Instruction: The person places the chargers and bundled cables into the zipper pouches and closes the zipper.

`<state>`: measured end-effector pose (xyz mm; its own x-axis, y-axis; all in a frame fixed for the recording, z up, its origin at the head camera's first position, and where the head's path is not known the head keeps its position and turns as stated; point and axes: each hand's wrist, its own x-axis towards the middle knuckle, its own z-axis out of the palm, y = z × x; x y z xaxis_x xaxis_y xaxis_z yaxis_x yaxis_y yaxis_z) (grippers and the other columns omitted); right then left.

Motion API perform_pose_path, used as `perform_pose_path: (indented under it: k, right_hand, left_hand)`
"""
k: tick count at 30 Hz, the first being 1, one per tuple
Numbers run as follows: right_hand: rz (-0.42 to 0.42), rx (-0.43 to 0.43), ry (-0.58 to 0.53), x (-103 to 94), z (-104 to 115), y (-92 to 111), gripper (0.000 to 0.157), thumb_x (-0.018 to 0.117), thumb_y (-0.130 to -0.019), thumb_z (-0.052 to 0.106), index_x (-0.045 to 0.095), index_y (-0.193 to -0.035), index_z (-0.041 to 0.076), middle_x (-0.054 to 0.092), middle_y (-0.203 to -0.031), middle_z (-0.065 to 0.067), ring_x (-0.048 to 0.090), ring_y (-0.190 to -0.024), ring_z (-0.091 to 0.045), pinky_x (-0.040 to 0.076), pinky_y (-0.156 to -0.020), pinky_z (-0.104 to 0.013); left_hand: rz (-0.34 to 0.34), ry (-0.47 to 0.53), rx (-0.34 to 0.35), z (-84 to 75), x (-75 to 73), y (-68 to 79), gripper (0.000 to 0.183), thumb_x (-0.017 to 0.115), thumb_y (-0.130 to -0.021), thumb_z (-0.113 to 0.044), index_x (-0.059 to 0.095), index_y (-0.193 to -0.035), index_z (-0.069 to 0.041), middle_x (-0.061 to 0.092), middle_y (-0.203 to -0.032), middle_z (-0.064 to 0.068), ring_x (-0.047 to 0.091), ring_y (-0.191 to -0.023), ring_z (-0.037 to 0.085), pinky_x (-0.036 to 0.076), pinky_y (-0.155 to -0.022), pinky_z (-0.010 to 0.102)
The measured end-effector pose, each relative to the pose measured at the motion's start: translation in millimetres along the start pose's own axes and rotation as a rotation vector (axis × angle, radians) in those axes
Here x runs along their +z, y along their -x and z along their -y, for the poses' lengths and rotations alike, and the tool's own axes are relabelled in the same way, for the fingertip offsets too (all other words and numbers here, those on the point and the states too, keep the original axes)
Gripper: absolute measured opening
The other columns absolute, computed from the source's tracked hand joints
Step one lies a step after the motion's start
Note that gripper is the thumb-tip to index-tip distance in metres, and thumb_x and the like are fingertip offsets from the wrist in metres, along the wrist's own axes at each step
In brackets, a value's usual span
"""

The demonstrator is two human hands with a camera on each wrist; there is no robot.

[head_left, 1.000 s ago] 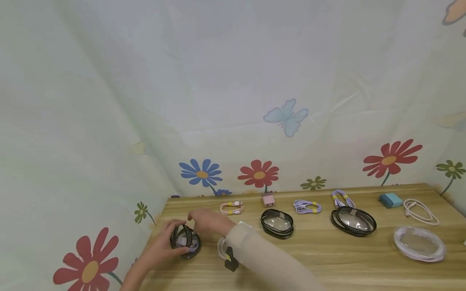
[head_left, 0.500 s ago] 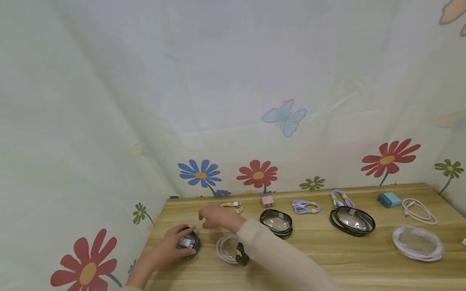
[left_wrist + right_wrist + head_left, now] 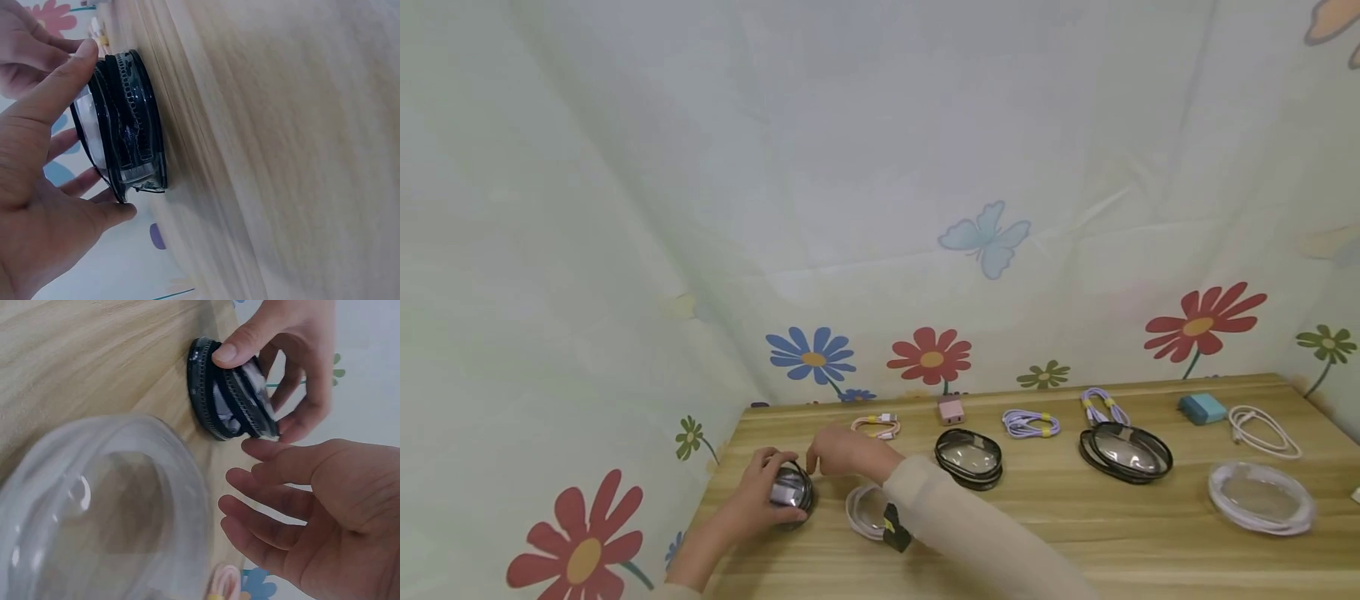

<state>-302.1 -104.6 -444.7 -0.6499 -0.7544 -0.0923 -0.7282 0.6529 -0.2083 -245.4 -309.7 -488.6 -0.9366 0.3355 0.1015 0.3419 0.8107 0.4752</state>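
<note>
My left hand grips a small oval zip pouch with black rims and clear faces near the table's left end. Its thumb lies on one side and its fingers reach round the other. Something pale shows through the clear face. In the right wrist view, the two toothed zip edges of the pouch stand apart, with a gap between them. My right hand comes from the right, thumb and forefinger pinched together at the pouch's rim. Whatever lies between those fingertips is hidden.
Beside my right wrist lies a white-rimmed clear pouch. Behind are an orange cable, a pink charger and purple cables. Further right are black-rimmed pouches, a teal charger, a white cable and another white-rimmed pouch.
The pouch's raised black-rimmed lid has come down. My right hand moved away to the right, then back to the pouch's rim. My left hand kept its hold.
</note>
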Motion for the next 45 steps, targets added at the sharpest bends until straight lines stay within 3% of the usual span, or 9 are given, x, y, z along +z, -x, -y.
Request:
perform_pose_path:
  k: [5, 12, 16, 23, 30, 36, 39, 43, 45]
  right_hand:
    - [0.025, 0.019, -0.043, 10.3, -2.2, -5.4, 0.04, 0.064, -0.092, 0.0, 0.079, -0.115, 0.029, 0.073, -0.115, 0.01, 0.061, -0.092, -0.006, 0.049, -0.082, -0.017]
    - [-0.008, -0.021, -0.065, 13.4, -5.5, -7.4, 0.037, 0.062, -0.095, 0.002, 0.078, -0.116, 0.027, 0.074, -0.109, 0.006, 0.06, -0.088, -0.006, 0.049, -0.082, -0.016]
    - [-0.031, -0.035, -0.087, 14.8, -5.6, -8.4, 0.038, 0.061, -0.095, 0.0, 0.077, -0.118, 0.026, 0.074, -0.107, 0.004, 0.059, -0.086, -0.006, 0.049, -0.08, -0.017]
    - [-0.027, -0.005, -0.118, 18.9, -4.0, -12.3, 0.04, 0.063, -0.092, 0.0, 0.078, -0.117, 0.028, 0.074, -0.102, 0.006, 0.059, -0.084, -0.007, 0.049, -0.078, -0.018]
    - [-0.007, -0.001, -0.099, 18.8, -2.6, -10.4, 0.027, 0.067, -0.09, 0.003, 0.079, -0.106, 0.022, 0.072, -0.091, 0.009, 0.06, -0.084, -0.006, 0.046, -0.091, -0.022]
    - [-0.029, 0.065, -0.132, 17.0, -0.5, -3.2, 0.031, 0.066, -0.091, 0.005, 0.074, -0.119, 0.018, 0.073, -0.103, 0.004, 0.065, -0.095, -0.006, 0.049, -0.092, -0.022]
    - [-0.03, 0.1, -0.167, 14.8, -1.6, 1.1, 0.03, 0.066, -0.094, 0.008, 0.072, -0.123, 0.016, 0.072, -0.108, 0.002, 0.065, -0.099, -0.008, 0.051, -0.089, -0.023]
    - [-0.023, 0.113, -0.16, 11.8, -6.6, 5.7, 0.028, 0.065, -0.098, 0.012, 0.07, -0.125, 0.015, 0.071, -0.114, 0.001, 0.065, -0.104, -0.01, 0.052, -0.089, -0.024]
    - [-0.019, 0.105, -0.147, 9.4, -9.2, 7.8, 0.027, 0.065, -0.097, 0.012, 0.071, -0.123, 0.015, 0.071, -0.115, 0.002, 0.064, -0.104, -0.009, 0.051, -0.09, -0.023]
  left_hand:
    - [0.007, 0.001, -0.014, -1.4, 0.3, -0.4, 0.087, 0.096, -0.068, -0.033, 0.049, -0.135, -0.005, 0.04, -0.136, 0.02, 0.047, -0.122, 0.04, 0.047, -0.099, 0.056]
    - [-0.032, 0.021, 0.009, -2.7, 1.1, -0.3, 0.08, 0.097, -0.065, -0.03, 0.049, -0.124, -0.004, 0.043, -0.132, 0.018, 0.048, -0.12, 0.04, 0.047, -0.098, 0.056]
    - [-0.017, 0.026, -0.011, -0.4, 2.1, -0.7, 0.077, 0.097, -0.066, -0.03, 0.049, -0.122, -0.006, 0.042, -0.132, 0.016, 0.048, -0.12, 0.037, 0.048, -0.098, 0.053]
    - [-0.013, 0.024, -0.025, 1.3, 3.0, -0.6, 0.077, 0.098, -0.065, -0.031, 0.05, -0.12, -0.006, 0.042, -0.133, 0.017, 0.047, -0.122, 0.038, 0.047, -0.1, 0.055]
    - [-0.014, -0.014, -0.038, -0.3, 4.7, -3.3, 0.072, 0.093, -0.071, -0.037, 0.054, -0.123, -0.006, 0.047, -0.131, 0.016, 0.051, -0.117, 0.035, 0.05, -0.095, 0.051]
    - [0.014, -0.165, -0.113, -4.5, 6.7, -8.4, 0.06, 0.084, -0.077, -0.055, 0.06, -0.112, -0.013, 0.056, -0.117, 0.012, 0.053, -0.1, 0.032, 0.051, -0.078, 0.046]
    - [0.024, -0.265, -0.187, -9.0, 6.3, -11.9, 0.071, 0.077, -0.077, -0.067, 0.061, -0.116, -0.009, 0.056, -0.113, 0.017, 0.05, -0.097, 0.037, 0.051, -0.074, 0.05]
    - [0.05, -0.309, -0.294, -14.6, 3.1, -17.7, 0.092, 0.063, -0.082, -0.077, 0.056, -0.134, -0.002, 0.054, -0.121, 0.028, 0.05, -0.109, 0.05, 0.05, -0.08, 0.062]
    - [0.068, -0.294, -0.311, -15.8, -1.3, -19.3, 0.088, 0.055, -0.088, -0.077, 0.057, -0.129, 0.0, 0.055, -0.119, 0.028, 0.051, -0.112, 0.053, 0.047, -0.086, 0.065]
